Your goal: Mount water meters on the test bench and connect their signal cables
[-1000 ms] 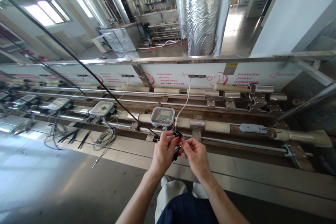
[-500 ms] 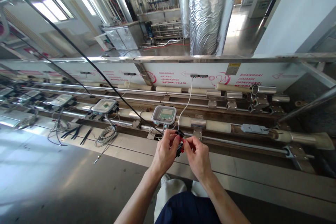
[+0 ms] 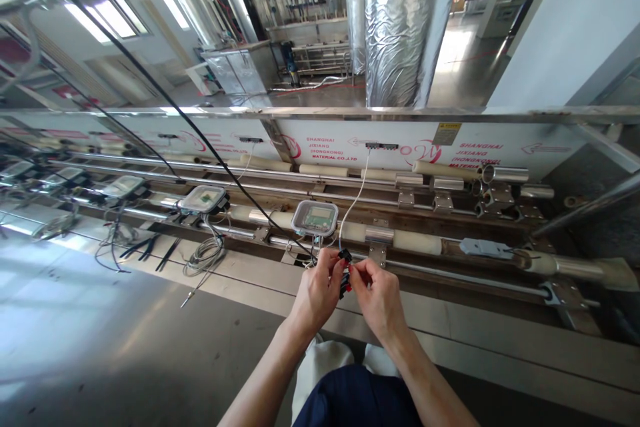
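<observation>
Black pc, partly hid, details unclr (tiny)

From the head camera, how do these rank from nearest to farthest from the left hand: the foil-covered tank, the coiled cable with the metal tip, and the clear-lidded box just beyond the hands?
Nearest to the left hand first:
1. Clear-lidded box: just beyond the hand.
2. Coiled cable: off to the left.
3. Foil-covered tank: in the background, toward the right.
</observation>
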{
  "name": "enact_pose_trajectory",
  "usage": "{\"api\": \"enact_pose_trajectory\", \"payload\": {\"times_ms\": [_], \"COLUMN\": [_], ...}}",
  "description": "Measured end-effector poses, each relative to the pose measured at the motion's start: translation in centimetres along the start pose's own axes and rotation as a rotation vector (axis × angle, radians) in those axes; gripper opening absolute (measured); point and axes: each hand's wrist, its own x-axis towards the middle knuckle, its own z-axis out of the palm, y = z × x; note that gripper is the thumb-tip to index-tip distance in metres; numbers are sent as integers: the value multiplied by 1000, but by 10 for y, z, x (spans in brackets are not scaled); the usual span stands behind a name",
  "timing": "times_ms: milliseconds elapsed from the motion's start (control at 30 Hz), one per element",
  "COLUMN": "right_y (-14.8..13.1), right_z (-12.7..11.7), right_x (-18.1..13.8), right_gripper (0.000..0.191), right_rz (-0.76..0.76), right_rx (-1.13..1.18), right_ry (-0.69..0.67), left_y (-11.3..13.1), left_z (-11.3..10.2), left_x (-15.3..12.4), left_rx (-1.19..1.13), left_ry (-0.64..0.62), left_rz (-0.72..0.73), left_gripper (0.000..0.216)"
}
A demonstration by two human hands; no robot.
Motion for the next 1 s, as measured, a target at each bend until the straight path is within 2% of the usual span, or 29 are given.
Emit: {"api": "enact_pose_trajectory", "payload": {"times_ms": [367,633,733,867,1000], "right_y": [1,4,6,10,27], "right_z": [3,1,1,2,3], "right_x": [0,1,1,1,-3], "right_gripper": [23,24,24,25,31], "right_rz": [4,-30,-28,5,70], "right_rx": [-26,-62,-64,-23,-16], "right_ry": [-19,-37,-44,-95,-168], "left_y": [-8,-5,-7,-10,-2], "left_z": [5,6,9,12,15], "left_x": [-6,-7,-7,-7,-23], "left_rx": [94,237,239,202,251], "left_ry": [12,-8,-27,-67,-52], "left_rz": [-17,57,20,-40,-16], "left_gripper": [15,16,16,17,25]}}
